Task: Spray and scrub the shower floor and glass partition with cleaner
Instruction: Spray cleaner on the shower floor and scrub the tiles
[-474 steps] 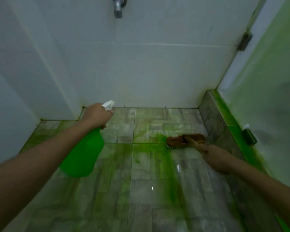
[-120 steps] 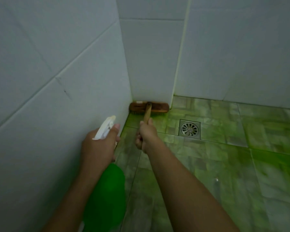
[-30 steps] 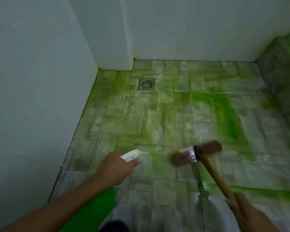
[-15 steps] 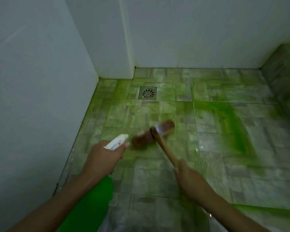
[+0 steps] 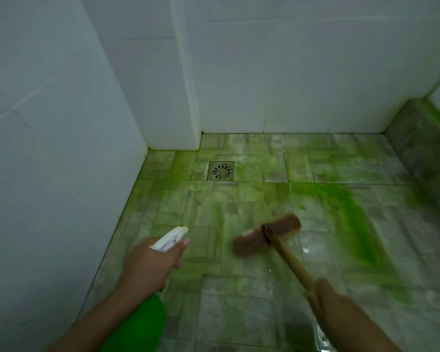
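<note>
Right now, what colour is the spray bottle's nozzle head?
White, on a green spray bottle body; the nozzle head shows clearly in the head view.

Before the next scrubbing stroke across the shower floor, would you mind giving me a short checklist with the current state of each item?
1. Right hand has a firm hold on the brush handle: ok, closed around its lower end.
2. Brush head is down on the floor tiles: cannot tell, it is motion-blurred.
3. Left hand holds the spray bottle clear of the brush's path: ok, it is off to the left.
4. Cleaner is spread where the stroke goes: ok, a green film covers the tiles.
5. The thick green streak to the right is scrubbed out: not ok.
6. Floor drain is unobstructed: ok.
</note>
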